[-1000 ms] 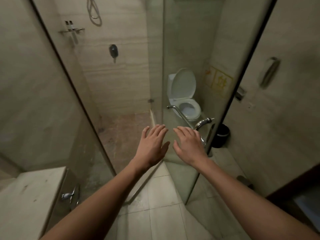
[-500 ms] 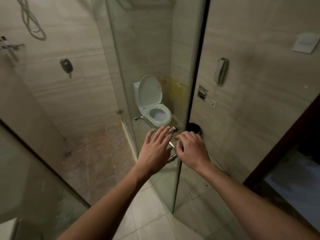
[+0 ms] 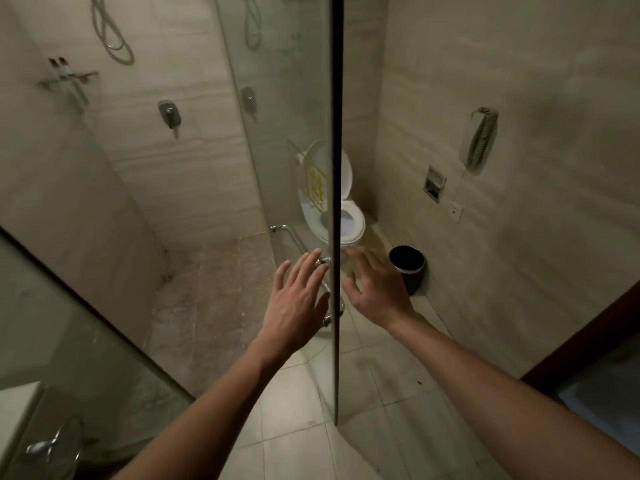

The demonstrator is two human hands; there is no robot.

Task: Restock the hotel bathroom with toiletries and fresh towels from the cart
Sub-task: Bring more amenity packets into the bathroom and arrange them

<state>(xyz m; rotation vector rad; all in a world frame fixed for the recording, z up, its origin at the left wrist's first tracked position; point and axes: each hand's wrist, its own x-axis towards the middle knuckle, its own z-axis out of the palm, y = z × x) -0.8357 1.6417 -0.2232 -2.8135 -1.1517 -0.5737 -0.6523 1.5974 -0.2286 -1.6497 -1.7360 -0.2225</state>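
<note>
Nearest the camera on my feed, both bare forearms reach forward over the pale floor tiles (image 3: 294, 403), and a light counter (image 3: 17, 410) sits in the lower left corner. Further out, the left hand (image 3: 298, 299) is spread flat, palm down, fingers straight and apart, gripping nothing. Its fingertips lie right by the chrome handle (image 3: 325, 260) of the glass door (image 3: 335, 168); I cannot tell whether they touch it. That door stands edge-on to me, a dark vertical line running between the two hands. On its other side the right hand (image 3: 377, 289) is likewise splayed, fingers fanned and slightly bent, holding nothing; its fingertips are blurred. Just beyond the right hand a black bin (image 3: 407, 271) stands on the floor by the right wall. Past the door edge is the white toilet (image 3: 351, 220), lid up, partly seen through the glass, where a yellow sticker (image 3: 317, 188) overlaps it. Higher on the right wall I see a recessed metal holder (image 3: 433, 184) and a wall phone (image 3: 479, 140) with its cord hanging. Farthest off, in the shower on the left, a valve (image 3: 169, 116) is mounted on the back wall and a hose (image 3: 110, 32) loops above it. Two small bottles (image 3: 59, 65) stand upright on a metal shelf (image 3: 69, 79) at the upper left, well apart from both hands.
</note>
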